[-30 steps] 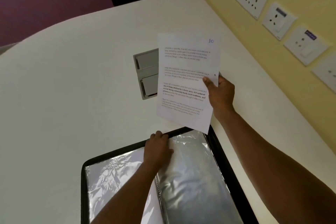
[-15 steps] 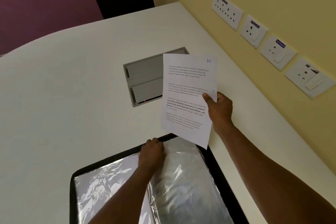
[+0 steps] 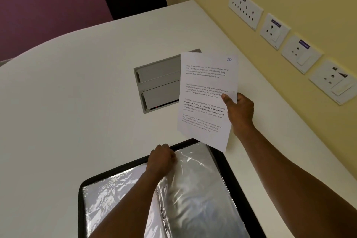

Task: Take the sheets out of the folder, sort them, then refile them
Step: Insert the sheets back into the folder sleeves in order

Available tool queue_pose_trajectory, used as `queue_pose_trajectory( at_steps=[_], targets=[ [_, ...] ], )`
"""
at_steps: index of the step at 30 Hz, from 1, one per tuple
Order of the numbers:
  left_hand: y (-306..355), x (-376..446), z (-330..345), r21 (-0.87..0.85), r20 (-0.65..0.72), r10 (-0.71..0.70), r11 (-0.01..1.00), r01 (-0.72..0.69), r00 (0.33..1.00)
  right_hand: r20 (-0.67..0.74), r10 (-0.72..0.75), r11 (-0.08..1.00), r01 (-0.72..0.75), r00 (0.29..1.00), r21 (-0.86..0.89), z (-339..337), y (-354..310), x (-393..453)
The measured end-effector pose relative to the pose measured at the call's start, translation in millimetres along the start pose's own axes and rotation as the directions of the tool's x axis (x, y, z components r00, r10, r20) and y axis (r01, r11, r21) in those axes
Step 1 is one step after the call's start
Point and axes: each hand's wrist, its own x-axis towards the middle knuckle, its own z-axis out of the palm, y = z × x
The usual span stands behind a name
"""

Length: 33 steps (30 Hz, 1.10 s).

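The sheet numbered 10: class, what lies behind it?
Behind the sheet numbered 10, held up by the right hand, the grey hatch in the white table shows. Its right end and the folder's far corner are covered.

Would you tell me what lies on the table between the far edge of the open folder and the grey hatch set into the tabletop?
In the head view, only bare white table lies between the folder and the grey hatch; the held sheet hangs above that stretch's right end.
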Motion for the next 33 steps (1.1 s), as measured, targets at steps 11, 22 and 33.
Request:
queue_pose_trajectory(
  at_steps=[11,22,33],
  targets=[
    [0,-9,-5,-0.279,-0.012,-0.075,0.958,0.069,0.997,-0.005,0.014,0.998,-0.014,1.0,0.056,9,6,19],
    [-4,-7,-15,-0.426,-0.007,-0.037,0.904,0.031,0.999,0.014,0.037,0.994,-0.038,0.999,0.098,31,14,42],
    [-1,-8,-16,-0.427,0.018,-0.045,0.903,0.049,0.999,0.009,0.059,0.966,-0.059,0.998,0.251,46,8,48]
  ],
)
